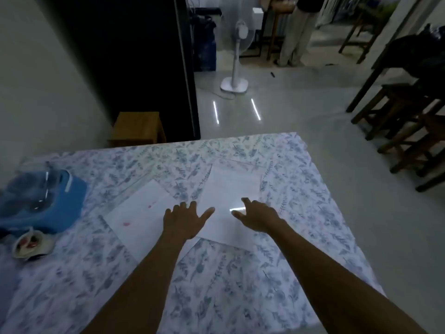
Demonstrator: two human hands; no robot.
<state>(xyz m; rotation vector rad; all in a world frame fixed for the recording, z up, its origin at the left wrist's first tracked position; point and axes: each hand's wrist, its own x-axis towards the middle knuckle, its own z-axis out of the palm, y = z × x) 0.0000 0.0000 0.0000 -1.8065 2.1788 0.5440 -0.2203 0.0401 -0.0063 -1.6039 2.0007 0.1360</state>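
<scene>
Two white sheets lie on a table covered with a blue floral cloth (216,280). The left sheet (137,213) carries a few pink smudges. The right sheet (231,186) is glossy, reflects a strip of light and overlaps the left one's near corner. My left hand (185,219) lies flat with spread fingers where the two sheets meet. My right hand (258,216) rests with straight fingers on the right sheet's near right part.
A blue cloth (65,203) with a clear glass bowl (38,186) on it sits at the table's left edge, and a small white dish (31,244) with pink residue lies beside it. Beyond the table stand a wooden stool (137,128), a white fan (237,56), dark chairs (404,121) and a person (296,34).
</scene>
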